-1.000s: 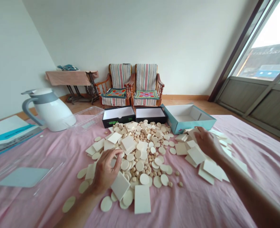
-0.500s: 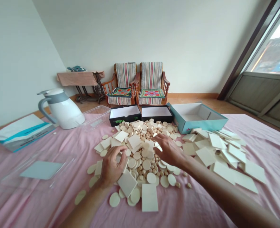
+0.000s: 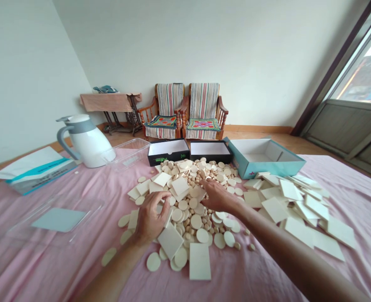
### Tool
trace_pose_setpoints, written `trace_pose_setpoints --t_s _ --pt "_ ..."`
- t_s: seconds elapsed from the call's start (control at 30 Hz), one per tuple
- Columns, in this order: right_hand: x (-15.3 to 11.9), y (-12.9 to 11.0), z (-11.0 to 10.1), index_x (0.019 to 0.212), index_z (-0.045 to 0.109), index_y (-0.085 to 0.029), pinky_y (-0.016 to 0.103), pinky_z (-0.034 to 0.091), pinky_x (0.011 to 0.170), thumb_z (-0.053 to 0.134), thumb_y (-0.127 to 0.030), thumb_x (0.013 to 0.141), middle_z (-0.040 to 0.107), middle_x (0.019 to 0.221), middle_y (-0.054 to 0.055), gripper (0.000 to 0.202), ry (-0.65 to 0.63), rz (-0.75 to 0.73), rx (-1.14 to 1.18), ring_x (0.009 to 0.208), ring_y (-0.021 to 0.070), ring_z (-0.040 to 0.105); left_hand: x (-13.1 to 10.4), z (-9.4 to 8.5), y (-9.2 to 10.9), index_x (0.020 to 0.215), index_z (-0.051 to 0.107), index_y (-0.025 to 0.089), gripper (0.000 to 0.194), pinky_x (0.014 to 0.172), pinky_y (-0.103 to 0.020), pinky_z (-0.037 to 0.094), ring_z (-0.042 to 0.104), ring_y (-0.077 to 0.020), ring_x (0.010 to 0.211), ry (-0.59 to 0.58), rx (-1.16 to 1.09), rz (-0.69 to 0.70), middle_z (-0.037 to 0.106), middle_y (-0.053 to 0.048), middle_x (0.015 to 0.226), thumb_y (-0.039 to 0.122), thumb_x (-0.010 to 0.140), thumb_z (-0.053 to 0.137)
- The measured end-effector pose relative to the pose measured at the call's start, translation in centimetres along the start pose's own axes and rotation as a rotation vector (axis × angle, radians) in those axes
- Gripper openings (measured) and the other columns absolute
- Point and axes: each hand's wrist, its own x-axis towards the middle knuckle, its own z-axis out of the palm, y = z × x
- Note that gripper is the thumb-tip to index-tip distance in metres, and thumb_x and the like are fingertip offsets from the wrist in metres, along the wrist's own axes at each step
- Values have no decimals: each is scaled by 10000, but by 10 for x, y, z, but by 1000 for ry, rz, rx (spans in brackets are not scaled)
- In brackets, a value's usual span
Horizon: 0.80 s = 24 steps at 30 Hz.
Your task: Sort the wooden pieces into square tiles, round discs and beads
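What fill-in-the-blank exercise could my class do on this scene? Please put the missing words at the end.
1. The cloth under the wooden discs is coloured ____.
2. The white jug is nearer to the person's ____ hand.
3. Left of the teal box stand exactly ____ black boxes.
4. The armchairs have backrests draped in fabric with a ____ pattern.

Missing words, in order: pink; left; two; striped.
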Motion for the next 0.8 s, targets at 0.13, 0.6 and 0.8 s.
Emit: trace_pose_setpoints --t_s 0.13,0.6,0.8 --pt "6 2 4 1110 564 -118 279 438 740 591 -131 674 604 1031 119 437 61 65 255 837 176 584 -1 1 -2 944 603 182 132 768 -302 483 628 -175 821 -7 -1 -1 672 -39 862 210 898 483" --pt "-4 0 1 942 628 -181 248 399 629 488 -154 710 664 827 26 272 481 169 340 673 131 557 -4 4 -5 963 600 189 126 777 -290 476 619 -169 833 -21 10 -3 665 -30 879 210 893 497" --pt "-52 87 -40 930 663 -185 274 428 618 490 -261 716 685 806 42 286 656 417 261 646 159 592 -3 6 -6 965 602 187 140 791 -294 483 628 -177 849 -11 33 -1 672 -38 901 229 891 490"
